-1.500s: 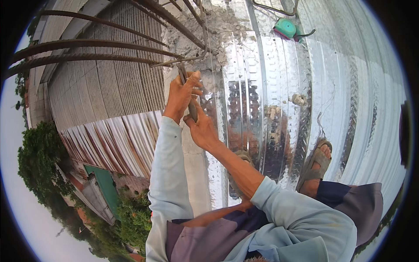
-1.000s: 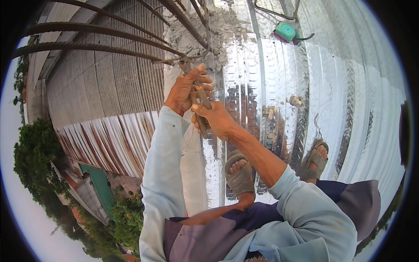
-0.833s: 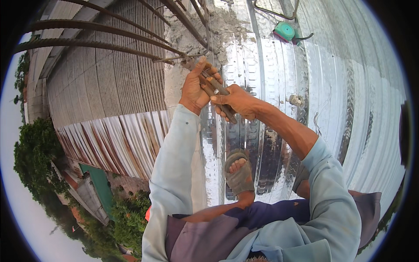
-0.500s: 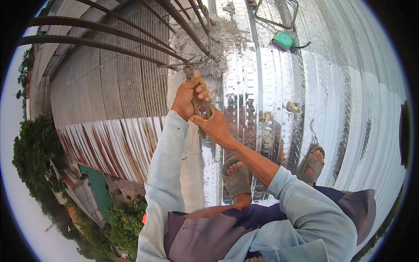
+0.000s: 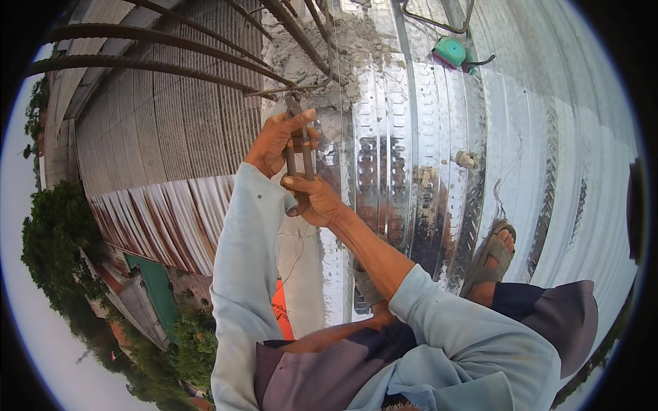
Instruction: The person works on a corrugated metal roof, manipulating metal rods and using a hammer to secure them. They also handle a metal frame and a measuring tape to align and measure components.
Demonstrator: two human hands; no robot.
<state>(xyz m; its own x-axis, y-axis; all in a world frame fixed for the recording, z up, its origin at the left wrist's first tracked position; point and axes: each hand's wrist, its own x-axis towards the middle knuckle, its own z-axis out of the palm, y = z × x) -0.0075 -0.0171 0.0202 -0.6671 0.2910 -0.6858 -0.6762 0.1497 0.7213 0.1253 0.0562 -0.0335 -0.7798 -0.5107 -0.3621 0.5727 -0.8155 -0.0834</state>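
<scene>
Along the deck's left edge, where a pale ledge (image 5: 305, 301) met the deck (image 5: 521, 171), I had both hands on the pliers (image 5: 308, 156), their head up toward a thin bent rod (image 5: 301, 87) at the foot of the rebar (image 5: 297, 35). Whether the head touched the rod I could not tell. The left hand (image 5: 273, 140) was curled round the upper part, thumb laid across just below the head, its other fingers partly hidden. The right hand (image 5: 319, 202) was closed on the lower ends of the 2 handles, which stood slightly apart.

I judged the pliers stiff, fairly heavy and hard to damage; low on the handles seemed the best hold for leverage, with the other hand steadying near the pivot.

The rebar was brown, ribbed and round. Around its foot, grey concrete (image 5: 356, 34) lay rough and crumbly, spilling over the deck's left edge. The deck was shiny, ridged metal with stamped notches. On it lay a rounded teal tape measure (image 5: 451, 51) and 2 knobbly lumps (image 5: 467, 159), nearer me than the tape measure.
</scene>
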